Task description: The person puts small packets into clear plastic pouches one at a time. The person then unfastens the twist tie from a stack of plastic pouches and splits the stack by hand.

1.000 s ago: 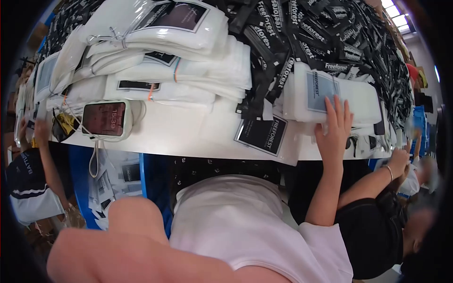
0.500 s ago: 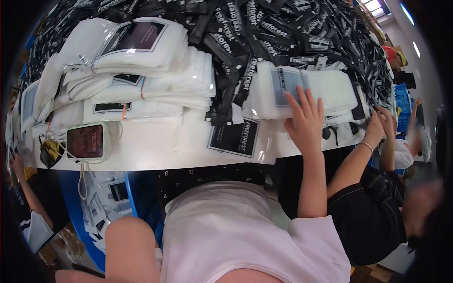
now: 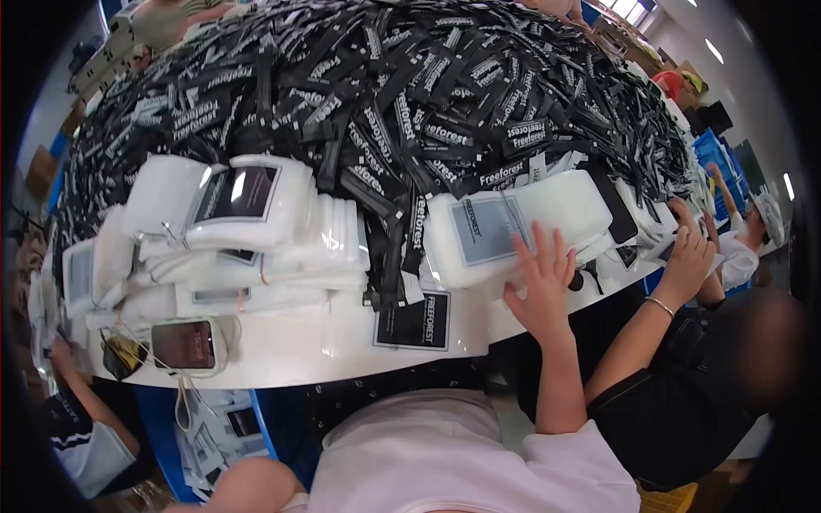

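Note:
My right hand [image 3: 545, 286] is open, its fingers spread at the front edge of a stack of white plastic bags [image 3: 569, 201]. Whether the fingertips press on the stack I cannot tell. The top bag carries a grey FREEFOREST label [image 3: 487, 229]. Flat on the table in front of the stack lies a single bag with a black FREEFOREST label [image 3: 412, 321]. My left hand is out of view; only part of a bent left arm [image 3: 256, 487] shows at the bottom.
A large heap of black Freeforest sachets [image 3: 342, 103] covers the table [image 3: 274, 363]. Bundled white bags [image 3: 291, 184] and a phone [image 3: 184, 344] stand at left. A blue bin [image 3: 261, 427] sits below. A co-worker's hand [image 3: 688, 256] is close at right.
The view has tilted up, so the table sits lower and more of the sachet heap shows. My right hand stays open by the bag stack.

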The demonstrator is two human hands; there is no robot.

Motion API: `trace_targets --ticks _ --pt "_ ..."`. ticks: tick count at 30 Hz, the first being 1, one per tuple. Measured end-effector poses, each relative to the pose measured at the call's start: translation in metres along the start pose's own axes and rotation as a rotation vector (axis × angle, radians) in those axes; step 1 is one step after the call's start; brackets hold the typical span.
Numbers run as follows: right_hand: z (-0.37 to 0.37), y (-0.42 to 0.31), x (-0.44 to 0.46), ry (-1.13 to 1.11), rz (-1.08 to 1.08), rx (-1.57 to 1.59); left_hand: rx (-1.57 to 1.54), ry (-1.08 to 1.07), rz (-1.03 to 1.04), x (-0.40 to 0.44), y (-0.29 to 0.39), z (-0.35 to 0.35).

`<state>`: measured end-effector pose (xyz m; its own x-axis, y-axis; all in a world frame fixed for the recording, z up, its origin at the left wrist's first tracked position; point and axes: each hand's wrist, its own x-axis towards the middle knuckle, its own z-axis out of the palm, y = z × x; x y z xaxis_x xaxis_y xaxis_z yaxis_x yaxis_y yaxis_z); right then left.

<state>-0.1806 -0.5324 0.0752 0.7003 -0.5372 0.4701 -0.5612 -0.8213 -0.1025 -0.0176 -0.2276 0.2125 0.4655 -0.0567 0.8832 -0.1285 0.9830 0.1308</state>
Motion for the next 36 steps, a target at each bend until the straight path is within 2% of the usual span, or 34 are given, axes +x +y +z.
trace_targets --ticks 1,2,3,5,6,8,11,14,17,20,23,26,27,30,32,34,36 --pt "-0.001 -0.009 0.003 -0.130 -0.056 -0.075 -0.156 0.137 -0.085 -0.016 -0.007 -0.005" --pt "0.001 -0.010 0.005 -0.140 -0.066 -0.092 -0.309 0.277 -0.177 -0.030 -0.013 -0.007" --pt "0.004 -0.010 0.011 -0.149 -0.077 -0.109 -0.678 0.527 -0.466 -0.036 -0.026 0.004" --pt "0.010 -0.009 0.018 -0.163 -0.142 -0.093 0.311 0.310 -0.884 -0.071 -0.039 -0.017" --pt "0.016 -0.005 0.020 -0.166 -0.196 -0.062 0.352 0.181 -1.223 -0.076 -0.043 -0.026" --pt "0.019 0.004 0.023 -0.161 -0.304 -0.025 0.239 0.118 -1.438 -0.096 -0.068 -0.025" --pt "0.015 0.021 0.022 -0.127 -0.452 0.009 0.389 -0.119 -1.445 -0.117 -0.091 -0.032" --pt "0.010 0.030 0.027 -0.023 -0.574 0.059 0.423 0.115 -1.477 -0.124 -0.113 -0.037" --pt "0.000 0.026 0.035 0.116 -0.624 0.114 0.268 0.311 -1.606 -0.126 -0.141 -0.044" --pt "-0.011 0.020 0.040 0.182 -0.613 0.172 -0.092 0.384 -1.891 -0.122 -0.176 -0.039" --pt "-0.025 0.014 0.042 0.184 -0.567 0.208 -0.336 0.569 -1.689 -0.112 -0.197 -0.026" --pt "-0.031 0.004 0.034 0.175 -0.578 0.254 -0.578 0.613 -1.543 -0.096 -0.207 -0.023" --pt "-0.030 0.000 0.030 0.190 -0.593 0.257 -0.604 0.645 -1.528 -0.088 -0.207 -0.021" --pt "-0.017 -0.001 0.011 0.268 -0.534 0.300 -0.390 0.663 -1.499 -0.097 -0.206 -0.018" --pt "-0.015 0.002 -0.001 0.318 -0.503 0.281 -0.424 0.612 -1.409 -0.103 -0.194 -0.016" --pt "-0.012 -0.001 -0.001 0.507 -0.502 0.334 -0.515 0.555 -1.375 -0.099 -0.181 -0.017" --pt "0.008 0.019 -0.021 0.330 -0.125 0.367 -0.534 0.495 -1.354 -0.078 -0.165 -0.016"
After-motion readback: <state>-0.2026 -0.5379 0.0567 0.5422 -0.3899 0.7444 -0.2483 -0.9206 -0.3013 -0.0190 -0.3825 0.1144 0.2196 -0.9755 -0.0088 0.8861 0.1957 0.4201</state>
